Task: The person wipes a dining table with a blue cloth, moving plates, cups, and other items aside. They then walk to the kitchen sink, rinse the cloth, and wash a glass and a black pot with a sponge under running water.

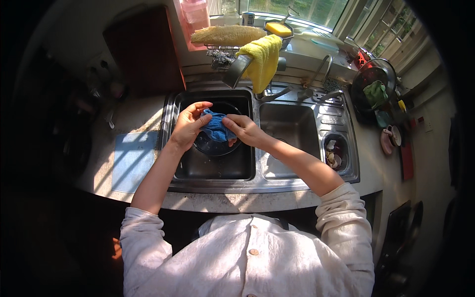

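A bunched blue cloth [216, 128] is held in both hands above the left basin [211, 171] of a steel double sink. My left hand [188, 125] pinches its left side between thumb and fingers. On the right side, my right hand [243, 130] grips the cloth with the thumb on top. Below the cloth, a dark round pan or bowl [213, 148] stands in the basin, partly hidden by the hands and cloth.
A yellow towel [261, 61] hangs over the faucet [237, 70]. Beside the right basin [289, 117] is a small bin of food scraps [335, 157]. A light blue mat [133, 161] lies on the left counter. A dark red board [144, 52] leans behind. A glass lid [374, 83] stands at right.
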`<state>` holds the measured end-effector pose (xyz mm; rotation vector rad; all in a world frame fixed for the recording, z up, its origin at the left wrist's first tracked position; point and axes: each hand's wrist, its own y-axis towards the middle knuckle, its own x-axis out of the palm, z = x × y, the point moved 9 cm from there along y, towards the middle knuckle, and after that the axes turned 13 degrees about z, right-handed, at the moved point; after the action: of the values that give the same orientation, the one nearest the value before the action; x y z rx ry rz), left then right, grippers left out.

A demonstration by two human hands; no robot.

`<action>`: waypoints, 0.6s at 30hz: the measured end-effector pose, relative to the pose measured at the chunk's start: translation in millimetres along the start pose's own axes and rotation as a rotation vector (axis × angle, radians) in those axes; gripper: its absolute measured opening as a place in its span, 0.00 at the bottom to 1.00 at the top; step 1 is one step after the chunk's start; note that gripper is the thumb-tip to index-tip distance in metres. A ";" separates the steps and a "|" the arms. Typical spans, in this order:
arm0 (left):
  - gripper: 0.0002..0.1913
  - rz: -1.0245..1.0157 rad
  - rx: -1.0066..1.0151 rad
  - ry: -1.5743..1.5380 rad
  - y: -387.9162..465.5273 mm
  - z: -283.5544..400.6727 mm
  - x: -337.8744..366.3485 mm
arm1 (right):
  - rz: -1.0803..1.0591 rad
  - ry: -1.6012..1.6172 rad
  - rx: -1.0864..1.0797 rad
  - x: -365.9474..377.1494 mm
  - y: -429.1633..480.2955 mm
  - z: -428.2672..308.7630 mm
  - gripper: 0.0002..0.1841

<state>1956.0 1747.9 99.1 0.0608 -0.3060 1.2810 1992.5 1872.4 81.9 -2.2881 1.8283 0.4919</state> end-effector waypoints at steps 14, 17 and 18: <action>0.08 -0.156 0.250 0.417 -30.4 37.1 74.8 | 0.316 -0.273 -0.282 -62.7 -61.0 -58.0 0.15; 0.08 -0.176 0.277 0.467 -33.6 37.7 97.4 | 0.442 -0.341 -0.331 -85.1 -81.5 -76.7 0.08; 0.11 -0.238 0.281 0.560 -32.9 36.3 106.7 | 0.435 -0.443 -0.395 -95.0 -91.9 -85.9 0.07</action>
<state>2007.0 1830.0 165.5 -0.0240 0.3543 1.0463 2076.0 1951.8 189.4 -1.7475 2.1119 1.4092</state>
